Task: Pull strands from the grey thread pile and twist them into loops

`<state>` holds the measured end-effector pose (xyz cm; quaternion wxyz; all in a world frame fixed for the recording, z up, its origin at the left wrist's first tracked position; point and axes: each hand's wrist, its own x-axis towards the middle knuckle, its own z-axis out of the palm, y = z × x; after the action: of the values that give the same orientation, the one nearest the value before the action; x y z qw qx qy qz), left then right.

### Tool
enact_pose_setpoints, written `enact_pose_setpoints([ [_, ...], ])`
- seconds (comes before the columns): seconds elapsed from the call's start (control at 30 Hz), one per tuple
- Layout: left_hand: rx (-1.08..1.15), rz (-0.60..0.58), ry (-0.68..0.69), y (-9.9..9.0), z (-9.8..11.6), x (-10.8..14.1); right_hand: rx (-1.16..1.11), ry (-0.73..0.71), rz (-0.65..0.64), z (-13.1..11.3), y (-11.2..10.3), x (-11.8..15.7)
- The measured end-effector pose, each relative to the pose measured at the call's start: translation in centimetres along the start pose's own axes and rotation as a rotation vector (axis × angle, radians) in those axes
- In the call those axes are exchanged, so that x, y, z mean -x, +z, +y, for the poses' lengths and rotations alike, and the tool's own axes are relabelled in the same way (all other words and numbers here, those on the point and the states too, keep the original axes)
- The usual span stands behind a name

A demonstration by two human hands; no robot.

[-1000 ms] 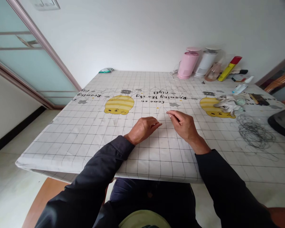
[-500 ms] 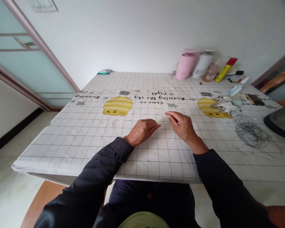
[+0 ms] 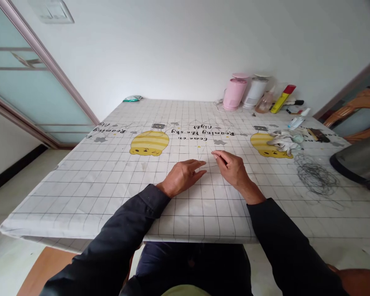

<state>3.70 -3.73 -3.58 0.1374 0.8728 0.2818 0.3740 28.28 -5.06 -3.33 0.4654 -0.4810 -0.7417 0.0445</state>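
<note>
My left hand (image 3: 183, 176) is held over the checked tablecloth (image 3: 117, 193), its thumb and fingers apart with nothing visible between them. A short distance to its right, my right hand (image 3: 232, 167) has its thumb and fingertips pressed together in a pinch. Something thin and faint, like a strand, shows near the fingertips, too fine to make out clearly. On the right part of the table lies a loose tangle of thin dark wire or thread (image 3: 316, 174).
Behind the tangle is a crumpled cloth (image 3: 286, 142). A metal kettle (image 3: 360, 160) stands at the right edge. Along the wall are a pink cylinder (image 3: 235, 94), a white cylinder (image 3: 255, 92), a yellow-red tube (image 3: 283, 99) and bottles. A green packet (image 3: 132, 98) lies back left.
The fingers of my left hand have parted from a pinch. My right hand keeps its pinch. The view has shifted slightly, so the table things appear lower and further left.
</note>
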Motion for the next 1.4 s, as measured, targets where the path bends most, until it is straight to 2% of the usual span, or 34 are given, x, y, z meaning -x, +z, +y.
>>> enact_pose_setpoints([
  [0.1,-0.031,0.055,0.006,-0.3,0.4,-0.1,-0.002,0.056,-0.004,0.2,-0.1,0.2],
  [0.23,-0.052,0.139,-0.054,-0.5,0.6,-0.2,0.003,0.146,-0.020,1.4,-1.2,0.8],
  [0.37,-0.127,0.074,-0.102,0.4,0.1,0.1,0.012,0.301,-0.032,3.9,-2.7,0.1],
  [0.57,-0.162,0.007,-0.138,1.5,-0.8,0.5,-0.029,0.539,-0.017,8.4,-4.2,-3.4],
  [0.7,-0.184,0.015,-0.140,1.5,-1.1,0.6,-0.073,0.608,-0.017,9.6,-4.2,-3.5],
  [0.93,-0.173,0.008,-0.164,1.3,-1.0,0.6,-0.111,0.643,-0.009,8.3,-3.1,-1.0],
  [1.23,-0.149,-0.017,-0.080,1.3,-0.1,0.1,-0.233,0.595,-0.199,2.1,0.7,-0.4],
  [1.4,-0.278,-0.194,-0.100,1.1,-0.3,0.0,-0.395,0.734,-0.223,1.1,3.4,-0.5],
])
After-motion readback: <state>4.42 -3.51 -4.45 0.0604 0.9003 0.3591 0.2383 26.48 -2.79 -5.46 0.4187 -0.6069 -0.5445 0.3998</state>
